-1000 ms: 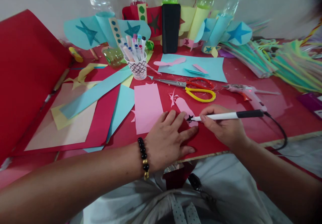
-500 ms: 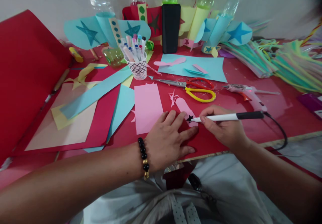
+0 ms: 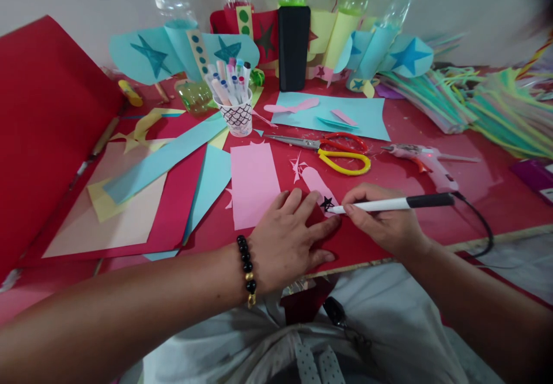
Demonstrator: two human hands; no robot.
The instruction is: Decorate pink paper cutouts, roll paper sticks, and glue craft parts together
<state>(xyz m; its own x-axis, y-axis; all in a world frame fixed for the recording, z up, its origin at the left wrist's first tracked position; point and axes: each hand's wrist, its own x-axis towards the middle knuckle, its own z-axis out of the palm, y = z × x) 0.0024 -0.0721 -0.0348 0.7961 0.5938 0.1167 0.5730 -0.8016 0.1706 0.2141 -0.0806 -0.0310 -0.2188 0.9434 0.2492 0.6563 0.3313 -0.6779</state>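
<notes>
A white marker (image 3: 380, 204) with a black end is held in my right hand (image 3: 384, 220), fingers closed around it. Its tip touches a black star (image 3: 327, 203) drawn near the lower end of a small pink paper strip (image 3: 317, 183) with a rounded top. My left hand (image 3: 291, 237) lies flat with fingers spread, its fingertips pressing on the strip's lower left edge. Just above that hand is a pink paper rectangle (image 3: 256, 185), partly covered by the fingers. Pink scraps (image 3: 297, 167) lie by the strip's upper end.
Scissors (image 3: 322, 144) and a corded glue gun (image 3: 425, 162) lie beyond my hands. A patterned cup of markers (image 3: 235, 116) stands behind the pink rectangle. Coloured paper sheets (image 3: 125, 200) overlap at left. Paper-wrapped bottles (image 3: 179, 44) and a black phone (image 3: 294, 50) stand at the back.
The marker tip has shifted slightly down and right on the star, where the black ink looks a little different. My left hand stays in place.
</notes>
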